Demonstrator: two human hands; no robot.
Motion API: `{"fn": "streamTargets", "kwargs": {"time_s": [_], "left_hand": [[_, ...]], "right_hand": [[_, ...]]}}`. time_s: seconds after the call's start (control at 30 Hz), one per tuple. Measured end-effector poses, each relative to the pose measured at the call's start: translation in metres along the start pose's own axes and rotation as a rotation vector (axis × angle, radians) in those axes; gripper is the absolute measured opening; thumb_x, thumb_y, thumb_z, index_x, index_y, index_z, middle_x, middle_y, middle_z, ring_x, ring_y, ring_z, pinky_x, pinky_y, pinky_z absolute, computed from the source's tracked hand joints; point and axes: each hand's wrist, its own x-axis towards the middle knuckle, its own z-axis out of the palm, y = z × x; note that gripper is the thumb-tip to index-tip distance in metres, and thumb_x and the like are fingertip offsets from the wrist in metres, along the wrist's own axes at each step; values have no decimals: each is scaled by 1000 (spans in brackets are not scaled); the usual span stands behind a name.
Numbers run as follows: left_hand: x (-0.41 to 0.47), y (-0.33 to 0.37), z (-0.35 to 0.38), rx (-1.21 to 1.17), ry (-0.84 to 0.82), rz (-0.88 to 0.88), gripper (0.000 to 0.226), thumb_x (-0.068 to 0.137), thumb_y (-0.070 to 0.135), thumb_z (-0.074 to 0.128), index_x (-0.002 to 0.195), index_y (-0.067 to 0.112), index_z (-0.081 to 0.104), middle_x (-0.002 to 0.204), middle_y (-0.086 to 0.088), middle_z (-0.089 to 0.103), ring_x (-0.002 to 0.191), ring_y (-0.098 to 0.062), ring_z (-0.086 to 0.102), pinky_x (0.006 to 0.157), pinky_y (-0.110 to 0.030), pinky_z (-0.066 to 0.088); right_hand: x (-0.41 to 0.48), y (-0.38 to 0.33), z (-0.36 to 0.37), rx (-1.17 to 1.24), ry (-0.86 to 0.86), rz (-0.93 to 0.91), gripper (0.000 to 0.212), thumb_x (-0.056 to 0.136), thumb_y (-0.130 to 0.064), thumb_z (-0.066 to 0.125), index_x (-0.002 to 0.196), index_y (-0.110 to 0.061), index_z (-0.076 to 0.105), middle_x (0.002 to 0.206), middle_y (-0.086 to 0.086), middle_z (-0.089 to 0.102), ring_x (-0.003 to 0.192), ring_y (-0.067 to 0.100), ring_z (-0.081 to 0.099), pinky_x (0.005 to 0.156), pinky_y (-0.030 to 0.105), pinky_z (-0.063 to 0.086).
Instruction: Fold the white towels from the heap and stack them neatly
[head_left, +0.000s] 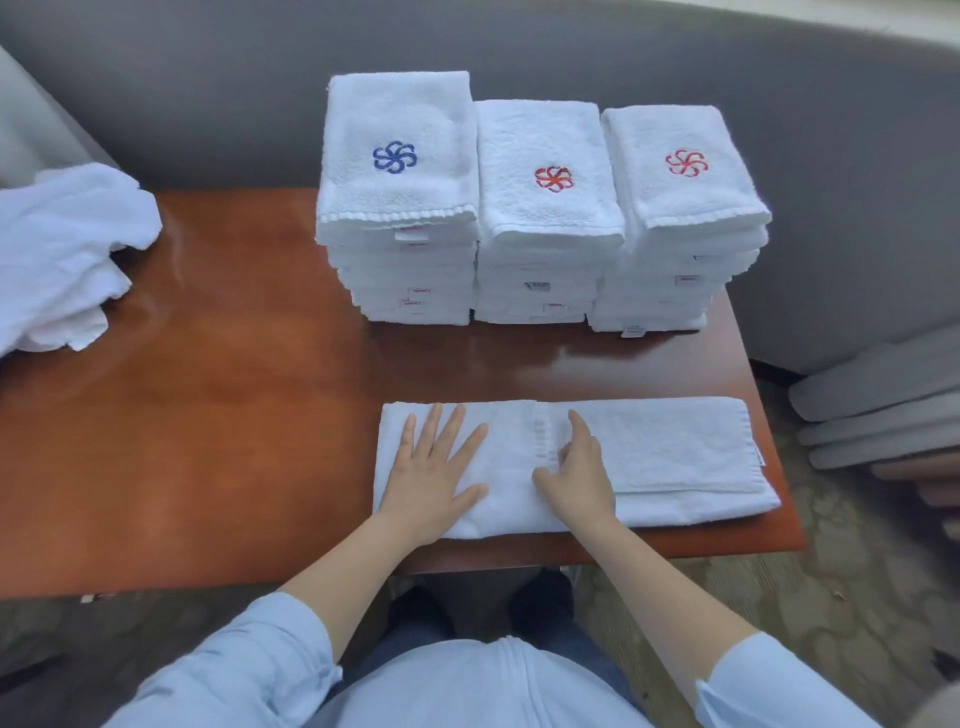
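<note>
Table (234, 415): It is brown and shiny. I think cloth can slide on it, so a hard push could send the towel off the near edge.

Left stack (400, 208): It has a blue flower on top and looks like the tallest one. One more towel put down crooked could make it lean or fall.

Right stack (680, 208): It has a red flower on top. Its layers do not all line up, so a bump could knock it out of shape.

Middle stack (545, 218): It stands between the other two and touches them or nearly so. If one stack tips, it may push this one too.

Heap (57, 254): The loose towels lie at the far left of the table, well apart from both hands. A quick grab could drag more than one along.

Towel (675, 447): It lies flat in a long strip at the front of the table, near the right corner. On the right side the top layer does not cover the bottom layer, so the next fold may come out crooked.

Left hand (434, 473): It lies flat on the towel's left end with straight, spread fingers. If it lifts too soon, the cloth may slip.

Right hand (579, 475): Its fingers curl on the hem in the middle and seem to pinch it. A pull to one side would twist the fold.
</note>
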Motion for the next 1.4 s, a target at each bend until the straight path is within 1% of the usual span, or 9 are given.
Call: {"fn": "streamTargets", "kwargs": {"time_s": [0.1,0.2,0.3,0.4,0.6,0.8,1.07,1.27,1.4], "left_hand": [[0,0,4,8,26,0,75,96,68,20,150,37,-21,162,-2,-22,146,-28,-29,113,-49,-26],[-1,0,7,13,31,7,74,95,70,14,151,38,-21,162,-3,-24,147,-30,-27,116,-52,-21],[-1,-2,6,-13,42,19,73,93,70,11,154,38,-11,164,-3,-16,149,-30,-19,119,-54,-12],[-2,-7,7,-28,47,26,72,93,71,14,156,38,-1,165,-2,-8,151,-30,-12,119,-56,-7],[-12,-41,10,11,17,-18,75,91,76,7,155,40,-6,165,1,-11,151,-31,-14,118,-62,-3],[-29,-87,5,65,-52,-94,78,84,82,-1,150,44,-21,162,5,-25,148,-32,-24,114,-66,-13],[-41,-124,-5,20,-159,-103,90,80,88,10,146,43,-30,152,8,-44,138,-27,-43,109,-69,-17],[-34,-119,-11,25,-231,-129,104,72,94,22,139,43,-40,151,3,-46,142,-32,-37,108,-70,-18],[-26,-90,-15,-27,-81,-172,88,85,82,23,154,39,-11,163,0,-22,149,-27,-23,112,-61,-20]], "right_hand": [[-2,5,-3,-303,146,-281,80,84,-24,62,154,-25,22,149,2,34,131,22,39,97,36,43],[1,14,-1,-481,19,-543,73,94,-29,52,157,-28,16,166,-3,4,152,20,4,122,38,10],[7,25,9,-642,-125,-510,73,101,-46,35,153,-35,-15,157,-11,-31,148,20,-27,118,43,-19],[12,29,19,-691,-148,-438,77,99,-57,27,143,-39,-34,153,-11,-40,140,19,-40,113,46,-26],[12,8,42,-736,-178,-477,83,95,-64,27,141,-39,-38,150,-9,-45,139,21,-42,110,47,-30],[8,-28,80,-734,-217,-471,85,95,-65,27,137,-38,-43,145,-7,-51,135,24,-47,110,52,-29],[0,-47,108,-747,-231,-457,88,94,-67,27,135,-38,-45,145,-6,-52,136,25,-46,111,54,-26],[-3,-44,77,-698,-300,-497,97,89,-55,51,154,-33,-17,160,-5,-29,147,18,-28,120,43,-15],[-8,-29,49,-506,-251,-524,83,93,-44,53,158,-32,2,166,-4,-6,152,15,-10,123,36,-3]]}}
